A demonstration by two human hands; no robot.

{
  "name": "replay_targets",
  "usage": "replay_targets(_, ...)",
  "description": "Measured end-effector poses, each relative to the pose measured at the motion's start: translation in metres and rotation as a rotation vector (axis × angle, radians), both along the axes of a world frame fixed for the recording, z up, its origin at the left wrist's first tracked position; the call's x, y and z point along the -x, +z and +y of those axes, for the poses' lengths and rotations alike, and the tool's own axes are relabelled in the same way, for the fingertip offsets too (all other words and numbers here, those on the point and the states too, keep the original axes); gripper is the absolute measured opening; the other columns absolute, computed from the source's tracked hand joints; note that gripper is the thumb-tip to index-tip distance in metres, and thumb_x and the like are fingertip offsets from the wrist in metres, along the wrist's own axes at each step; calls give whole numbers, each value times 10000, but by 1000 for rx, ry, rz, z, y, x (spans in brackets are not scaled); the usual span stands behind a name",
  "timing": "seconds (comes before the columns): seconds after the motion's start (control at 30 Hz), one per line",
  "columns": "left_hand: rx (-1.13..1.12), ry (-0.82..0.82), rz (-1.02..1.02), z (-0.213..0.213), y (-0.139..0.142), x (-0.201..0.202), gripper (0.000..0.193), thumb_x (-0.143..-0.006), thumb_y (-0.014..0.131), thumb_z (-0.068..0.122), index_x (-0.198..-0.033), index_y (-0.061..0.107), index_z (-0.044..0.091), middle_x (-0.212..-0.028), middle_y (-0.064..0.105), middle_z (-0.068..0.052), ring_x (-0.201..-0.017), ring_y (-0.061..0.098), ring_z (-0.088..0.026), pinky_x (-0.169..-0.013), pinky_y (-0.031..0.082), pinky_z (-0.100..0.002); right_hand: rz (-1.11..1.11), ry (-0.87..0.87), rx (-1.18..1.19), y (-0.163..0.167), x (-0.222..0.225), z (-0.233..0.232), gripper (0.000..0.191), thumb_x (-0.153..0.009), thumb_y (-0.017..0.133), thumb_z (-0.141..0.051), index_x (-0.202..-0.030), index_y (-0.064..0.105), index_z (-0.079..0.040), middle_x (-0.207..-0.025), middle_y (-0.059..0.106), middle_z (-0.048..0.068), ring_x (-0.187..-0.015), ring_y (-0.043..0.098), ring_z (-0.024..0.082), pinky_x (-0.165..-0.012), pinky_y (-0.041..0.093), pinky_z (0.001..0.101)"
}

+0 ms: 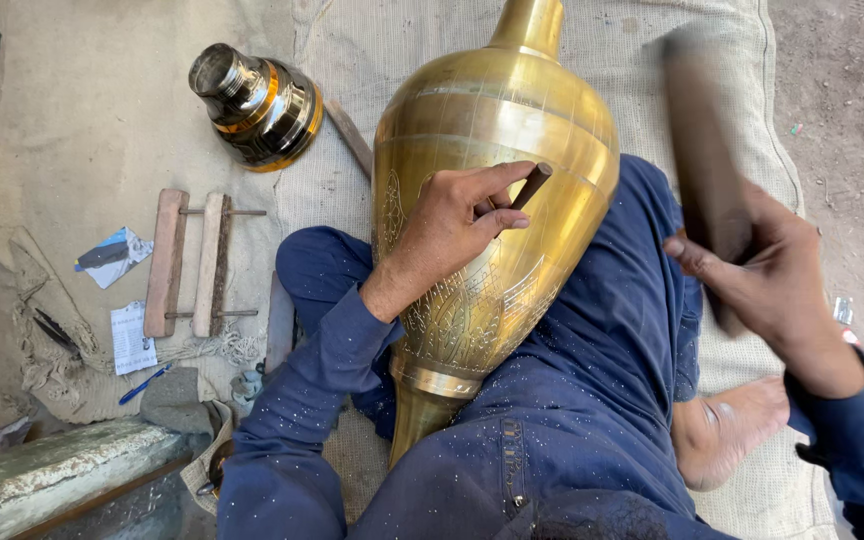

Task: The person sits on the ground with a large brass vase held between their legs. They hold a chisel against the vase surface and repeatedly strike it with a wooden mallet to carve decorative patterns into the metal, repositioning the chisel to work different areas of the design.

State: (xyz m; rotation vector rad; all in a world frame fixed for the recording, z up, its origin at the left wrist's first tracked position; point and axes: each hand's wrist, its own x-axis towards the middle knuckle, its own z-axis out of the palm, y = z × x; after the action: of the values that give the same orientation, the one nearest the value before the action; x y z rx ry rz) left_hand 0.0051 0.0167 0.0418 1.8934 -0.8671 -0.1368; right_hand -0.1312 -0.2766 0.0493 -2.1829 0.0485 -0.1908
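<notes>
Two hands: left hand (452,225) grips one chisel (532,185) on one brass vase (497,130); right hand (772,285) grips one mallet (702,160).

Bright daylight all over, soft and even, shadows faint on the burlap mat (102,120). Glare streaks down the brass vase (497,120), and the small polished brass piece (257,105) throws sharp highlights. The right hand (777,290) and its wooden mallet (702,150) are smeared with motion blur. The left hand (452,225) is crisp. Edges bow slightly, wide-angle.
</notes>
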Motion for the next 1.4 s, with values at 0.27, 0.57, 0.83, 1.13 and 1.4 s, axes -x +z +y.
replay_targets(0.27, -68, -11, -11, -2, 2, -2, 515, -835, 846, 144, -1321, 678, 135, -849, 770, -47, -718, 751, -100, -661, 612, -266, -20, -65, -154, 1, 5, 8, 640, -910, 812, -115, -1499, 565, -73, -1088, 662, 57, -972, 626, 61, -888, 530, 262)
replay_targets(0.57, -55, -27, -36, 1, 6, 0, 518, -818, 854, 139, -1307, 686, 119, -941, 775, -98, -707, 752, -136, -674, 592, -299, -89, 5, 196, -4, 16, 12, 743, -775, 835, -87, -1469, 578, -23, -1177, 719, 120, -1020, 684, 143, -835, 536, 297)
replay_targets(0.83, -43, -62, 15, 3, 6, -1, 496, -819, 844, 122, -1290, 691, 97, -1078, 783, -124, -751, 773, -152, -690, 610, -290, -60, -91, -73, -8, 23, 15, 613, -875, 827, -135, -1441, 597, -83, -1021, 710, 72, -933, 671, 94, -822, 547, 268)
replay_targets(1.13, -69, -69, -7, 2, 2, -2, 506, -820, 849, 141, -1301, 694, 106, -914, 782, -89, -743, 759, -124, -698, 611, -287, -10, -72, 152, -22, 32, 13, 642, -844, 839, -137, -1444, 615, -90, -1028, 739, 83, -874, 706, 149, -776, 556, 311)
replay_targets(1.4, -74, -92, -24, 4, 2, -2, 506, -823, 855, 151, -1301, 695, 110, -816, 760, -71, -677, 715, -127, -667, 586, -292, -70, -48, 199, -19, 31, 17, 688, -848, 825, -117, -1497, 598, -82, -1127, 715, 98, -955, 682, 175, -835, 543, 320)
